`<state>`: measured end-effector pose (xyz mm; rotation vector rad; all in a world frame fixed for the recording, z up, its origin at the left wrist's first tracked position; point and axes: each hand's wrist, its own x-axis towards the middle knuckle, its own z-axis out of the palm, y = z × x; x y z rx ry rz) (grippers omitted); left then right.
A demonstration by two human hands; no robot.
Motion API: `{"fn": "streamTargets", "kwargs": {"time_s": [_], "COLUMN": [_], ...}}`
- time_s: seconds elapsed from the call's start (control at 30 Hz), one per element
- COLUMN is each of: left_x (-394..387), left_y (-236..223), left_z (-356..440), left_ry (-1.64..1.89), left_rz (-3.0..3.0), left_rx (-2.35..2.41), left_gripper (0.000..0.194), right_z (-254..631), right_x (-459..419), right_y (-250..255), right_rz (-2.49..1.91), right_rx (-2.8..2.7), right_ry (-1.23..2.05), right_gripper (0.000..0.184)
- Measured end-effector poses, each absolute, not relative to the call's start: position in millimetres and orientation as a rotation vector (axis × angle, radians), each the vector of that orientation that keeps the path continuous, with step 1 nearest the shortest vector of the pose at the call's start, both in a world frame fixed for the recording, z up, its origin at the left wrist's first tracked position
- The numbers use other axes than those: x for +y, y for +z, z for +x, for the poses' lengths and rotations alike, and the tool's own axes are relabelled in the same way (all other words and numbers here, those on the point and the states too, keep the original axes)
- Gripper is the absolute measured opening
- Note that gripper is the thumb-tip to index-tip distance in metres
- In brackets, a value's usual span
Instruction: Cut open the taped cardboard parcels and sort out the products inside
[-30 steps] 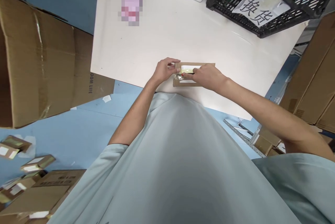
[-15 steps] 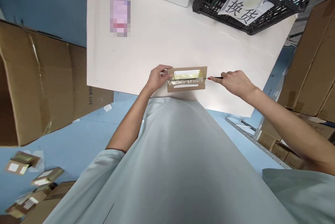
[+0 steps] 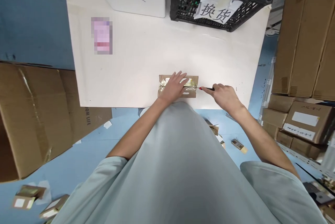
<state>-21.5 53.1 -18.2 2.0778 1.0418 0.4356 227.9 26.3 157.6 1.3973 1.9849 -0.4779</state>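
A small, flat, brown cardboard package (image 3: 193, 93) with shiny clear tape (image 3: 162, 90) along its middle is being held down on a white rectangular tabletop (image 3: 146, 59), close to the near edge. It is being pressed from above by the left hand (image 3: 172, 88), whose fingers are being kept spread and laid flat rather than wrapped around it. A slim, black-handled tool with a red part near the front (image 3: 210, 88) is being gripped in the closed right hand (image 3: 226, 99), the index finger being stretched along the handle. The tool is being pointed at the package's right end; whether tape is being cut just now cannot be told.

The step in hand is seemingly being given to slitting the tape. Low, shallow guidance along the seam is being called for, with the left fingertips being kept off that line.

Toward the person, movement is being limited by the tabletop's edge and the light grey-green shirt (image 3: 180, 154). More room is being offered on the far side, a white box (image 3: 136, 0) and a black plastic crate (image 3: 180, 9) being set well apart.
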Motion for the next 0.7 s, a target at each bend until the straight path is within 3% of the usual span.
{"fn": "streamTargets", "kwargs": {"time_s": [0.2,0.33,0.57,0.7], "left_x": [43.3,38.9,36.8,35.6], "left_y": [-36.4,-38.3,-41.4,-44.0], "left_z": [-3.0,-3.1,-3.9,-4.4], "left_ry": [0.437,0.438,0.439,0.454], "left_rz": [2.055,2.040,2.067,2.077], "left_rx": [1.012,1.028,1.019,1.006], "left_gripper": [0.045,0.045,0.041,0.042], "right_z": [233.4,236.2,210.7,187.5], "right_x": [-11.9,-35.0,-55.9,-62.0], "right_y": [172.5,179.3,130.5,114.6], "right_rz": [1.534,1.866,2.413,2.524], "right_rx": [1.861,1.806,1.657,1.483], "right_ry": [-0.507,-0.501,-0.956,-0.988], "right_gripper": [0.076,0.068,0.060,0.058]}}
